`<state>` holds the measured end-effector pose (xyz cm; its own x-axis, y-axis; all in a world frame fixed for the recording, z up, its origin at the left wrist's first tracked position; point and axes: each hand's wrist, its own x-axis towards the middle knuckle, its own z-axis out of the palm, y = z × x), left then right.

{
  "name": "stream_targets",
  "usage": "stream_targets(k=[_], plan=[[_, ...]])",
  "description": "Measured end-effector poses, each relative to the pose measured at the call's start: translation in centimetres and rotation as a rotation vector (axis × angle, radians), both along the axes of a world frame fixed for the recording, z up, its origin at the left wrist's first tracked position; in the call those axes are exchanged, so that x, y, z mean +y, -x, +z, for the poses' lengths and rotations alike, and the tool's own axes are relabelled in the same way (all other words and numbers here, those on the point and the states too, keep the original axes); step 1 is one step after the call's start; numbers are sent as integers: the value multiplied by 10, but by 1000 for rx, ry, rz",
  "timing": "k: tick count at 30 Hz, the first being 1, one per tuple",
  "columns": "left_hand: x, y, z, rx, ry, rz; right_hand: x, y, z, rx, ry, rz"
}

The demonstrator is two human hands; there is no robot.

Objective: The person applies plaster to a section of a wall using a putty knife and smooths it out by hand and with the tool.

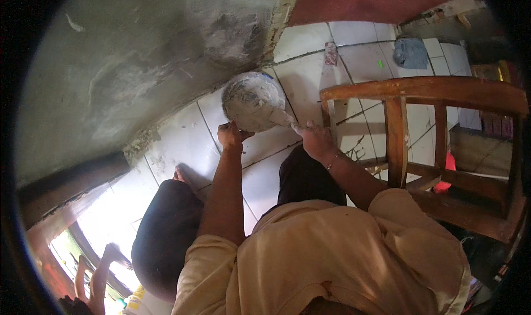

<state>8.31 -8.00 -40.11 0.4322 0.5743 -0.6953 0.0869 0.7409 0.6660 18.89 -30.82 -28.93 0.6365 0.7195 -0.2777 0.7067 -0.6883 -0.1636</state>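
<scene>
Your left hand (234, 135) reaches far with the forearm nearly straight, its fingers closed on the near rim of a round bowl (227, 91). Your right hand (319, 141) comes in from the right, elbow bent, gripping the handle of a paste-coated scraper (281, 117). The scraper's blade points left and slightly far, into the bowl's grey paste (246, 100); its long axis slants from right-near to left-far. The bowl sits by the grey wall (138, 60), above white floor tiles (185, 135). A wooden frame (396, 140) stands right, with a grey-blue cloth (410, 53) beyond.
</scene>
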Motion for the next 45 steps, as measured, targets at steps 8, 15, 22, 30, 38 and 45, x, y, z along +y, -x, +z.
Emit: stream_targets(k=[8,15,22,30,38,45], plan=[[11,10,4,110,-108,-21,1,-37,43,168,27,-97],[6,14,5,29,4,-73,57,-51,42,974,-400,-414],[8,14,7,111,-32,-130,39,-19,-9,253,-258,-58],[3,-2,33,134,-16,-122,23,-25,-47,228,-324,-68],[0,2,26,160,-2,-67,42,-66,19,1557,-583,-685],[10,12,13,-166,147,-182,71,-46,-12,865,-564,-310]])
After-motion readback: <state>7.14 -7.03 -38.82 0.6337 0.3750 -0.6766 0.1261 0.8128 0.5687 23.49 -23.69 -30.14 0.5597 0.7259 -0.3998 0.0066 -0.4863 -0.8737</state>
